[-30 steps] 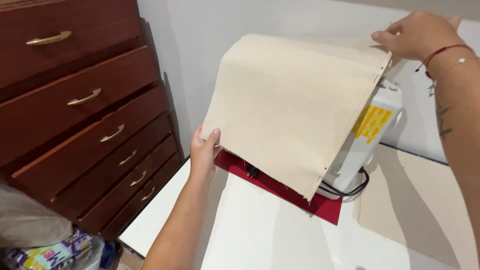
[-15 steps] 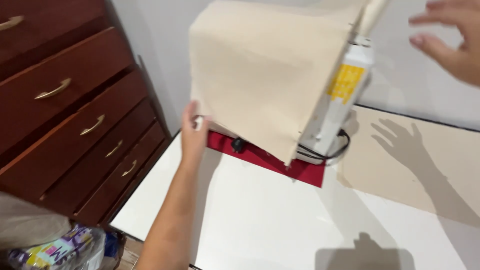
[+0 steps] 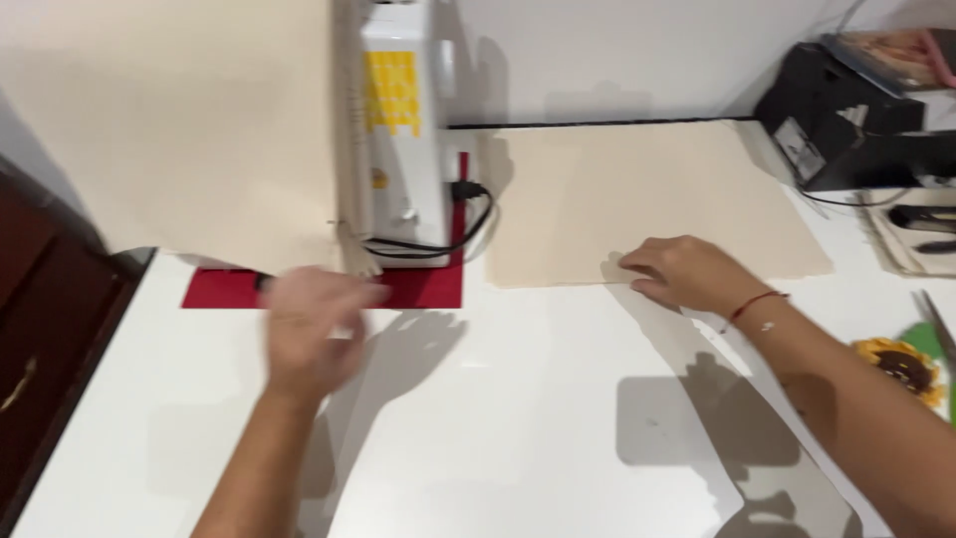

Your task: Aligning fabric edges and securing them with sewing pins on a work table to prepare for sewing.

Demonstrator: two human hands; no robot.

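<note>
A white sewing machine (image 3: pixel 403 149) stands on a red mat (image 3: pixel 329 287) at the back of the white table (image 3: pixel 518 418). A beige cloth cover (image 3: pixel 189 130) hangs over its left side. My left hand (image 3: pixel 311 334) hovers blurred above the table just in front of the mat, fingers apart, holding nothing. My right hand (image 3: pixel 682 271) rests fingers-down on the near edge of a flat beige fabric sheet (image 3: pixel 637 199) lying to the right of the machine.
A black power cord (image 3: pixel 468 224) loops from the machine's side. A black device (image 3: pixel 856 110) sits at the back right, scissors (image 3: pixel 931 319) and a sunflower-shaped item (image 3: pixel 901 367) at the right edge. A dark wooden dresser (image 3: pixel 40 329) stands left of the table.
Both hands let go of the beige cover and came down. The left hand now hovers by the mat; the right hand has landed on the flat fabric sheet. The view tilted downward.
</note>
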